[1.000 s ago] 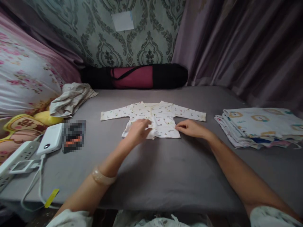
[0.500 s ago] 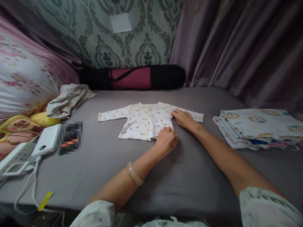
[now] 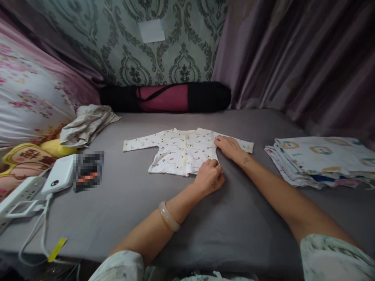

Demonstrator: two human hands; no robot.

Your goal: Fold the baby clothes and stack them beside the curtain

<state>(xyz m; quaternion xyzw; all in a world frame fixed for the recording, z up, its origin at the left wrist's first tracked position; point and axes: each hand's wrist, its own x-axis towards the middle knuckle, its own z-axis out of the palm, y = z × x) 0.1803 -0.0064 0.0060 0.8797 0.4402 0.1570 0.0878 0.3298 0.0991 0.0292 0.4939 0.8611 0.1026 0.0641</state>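
A small white long-sleeved baby shirt [image 3: 172, 152] with a fine print and a pale button band lies flat, both sleeves spread sideways. My left hand [image 3: 209, 177], with a pale bangle on its wrist, is closed at the shirt's lower right corner, fingers curled onto the hem. Farther back, my right hand [image 3: 230, 147] has its fingers bent together on the shirt's edge just under the right sleeve. The fingertips of both hands are partly hidden against the cloth.
At right lies a stack of folded printed cloths [image 3: 319, 158]. A black and red rolled bag [image 3: 164, 97] lies along the wall. On the left are a crumpled cloth [image 3: 90, 123], a white power bank [image 3: 60, 173], a power strip [image 3: 22, 195] and cables, all on the grey sheet [image 3: 123, 218].
My left hand has shifted slightly right and turned a little at the shirt's lower corner. My right hand stays by the sleeve. The whole view has shifted a little.
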